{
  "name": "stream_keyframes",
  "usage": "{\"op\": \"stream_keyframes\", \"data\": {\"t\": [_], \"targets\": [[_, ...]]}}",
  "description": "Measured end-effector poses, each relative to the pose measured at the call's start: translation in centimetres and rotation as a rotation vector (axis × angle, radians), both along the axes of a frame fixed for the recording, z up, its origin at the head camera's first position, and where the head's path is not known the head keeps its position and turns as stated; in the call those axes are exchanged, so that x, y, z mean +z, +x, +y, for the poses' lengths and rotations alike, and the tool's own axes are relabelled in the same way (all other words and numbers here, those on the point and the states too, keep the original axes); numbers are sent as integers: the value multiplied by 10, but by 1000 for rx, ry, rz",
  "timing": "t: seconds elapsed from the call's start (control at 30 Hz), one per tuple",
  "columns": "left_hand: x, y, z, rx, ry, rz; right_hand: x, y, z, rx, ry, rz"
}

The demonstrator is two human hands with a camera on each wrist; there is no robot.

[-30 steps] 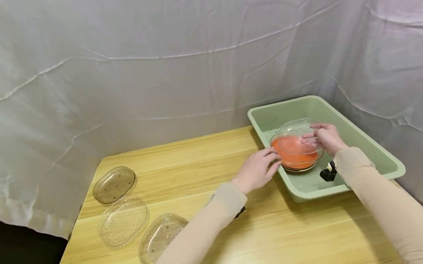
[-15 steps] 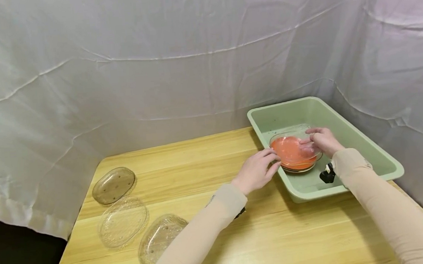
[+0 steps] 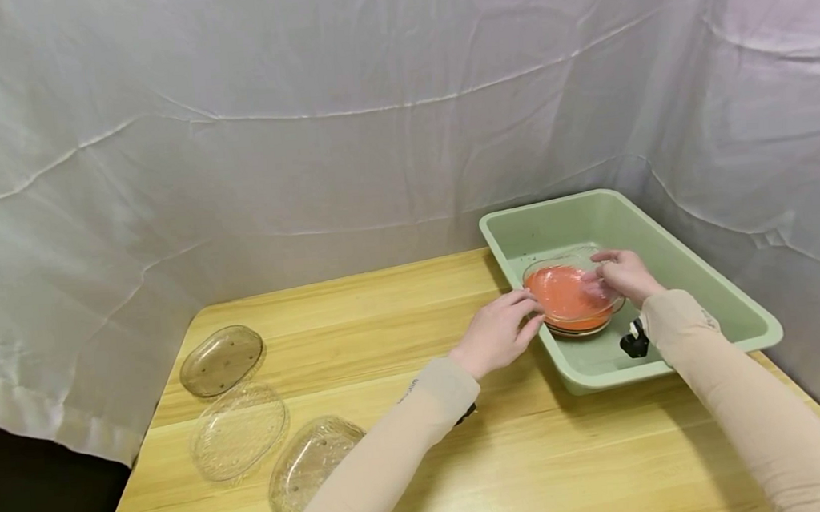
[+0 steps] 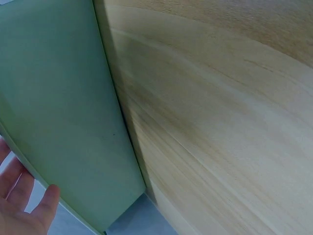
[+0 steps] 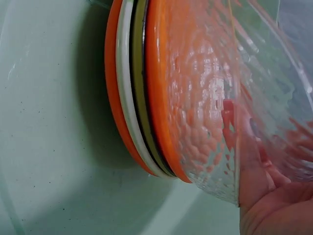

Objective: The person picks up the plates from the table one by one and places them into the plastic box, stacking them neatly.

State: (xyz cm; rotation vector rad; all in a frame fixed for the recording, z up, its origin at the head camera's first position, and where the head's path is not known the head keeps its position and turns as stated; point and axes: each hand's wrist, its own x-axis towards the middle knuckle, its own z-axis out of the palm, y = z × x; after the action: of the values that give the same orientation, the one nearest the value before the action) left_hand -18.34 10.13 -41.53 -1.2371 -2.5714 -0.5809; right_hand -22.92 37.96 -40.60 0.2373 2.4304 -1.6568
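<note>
My right hand [image 3: 628, 275] holds a clear textured plate [image 5: 288, 68] by its edge, thumb and fingers on either side of the rim. It lies close over a stack inside a green plastic basin [image 3: 559, 224]. Directly beneath it, another clear patterned dish [image 5: 205, 73] tops the pile. Under that come an orange plate [image 5: 155, 63], an olive one [image 5: 139, 63], a white one [image 5: 123, 63] and an orange one at the bottom. My left hand [image 3: 499, 333] grips the basin's left rim, fingers over the edge and thumb against the outer wall.
On the wooden table's left side lie a brown translucent oval dish [image 3: 221, 359], a clear oval dish [image 3: 239, 430] and a larger brown translucent dish [image 3: 311, 465], partly behind the left sleeve. A grey curtain [image 3: 345, 165] closes off the back.
My right hand has lowered the clear plate from a tilted position above the stack to lie over it. My left hand has stayed at the basin's rim.
</note>
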Motion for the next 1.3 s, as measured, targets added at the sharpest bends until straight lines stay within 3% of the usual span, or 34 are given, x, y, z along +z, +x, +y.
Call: {"op": "stream_keyframes", "data": {"t": [0.17,0.37,0.7,1.3], "targets": [[0,0,0,-4,4,-5,1,2,-1,-36,119,68],[0,-1,-1,-3,5,-10,1,4,0,-146,300,154],[1,0,-1,0,-8,-14,4,10,-1,-258,531,190],[2,0,0,4,-13,-20,1,10,-1,-325,564,181]]}}
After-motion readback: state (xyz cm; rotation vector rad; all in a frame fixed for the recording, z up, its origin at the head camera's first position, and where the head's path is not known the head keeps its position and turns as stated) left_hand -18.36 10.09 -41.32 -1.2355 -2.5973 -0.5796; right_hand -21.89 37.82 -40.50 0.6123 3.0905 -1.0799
